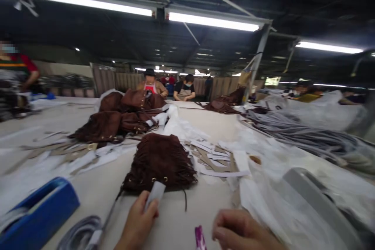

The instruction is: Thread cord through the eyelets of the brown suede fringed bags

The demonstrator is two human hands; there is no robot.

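My left hand, low in the middle, is closed with thumb and fingers on a flat pale grey strip. The strip's upper end overlaps the lower edge of a dark brown fringed bag, where two gold eyelets show. A thin cord hangs from the bag onto the table. To the right, my right hand is slightly blurred, its fingers loosely bent and apart from the thumb, with nothing visible in them. Nearest to it is a small shiny purple wrapper, lying just left of its fingertips.
A blue tape dispenser and a coiled grey cord lie at left; a grey dispenser-like object stands right. More brown bags, paper strips, plastic sheeting and bundled grey straps cover the table. Co-workers are beyond.
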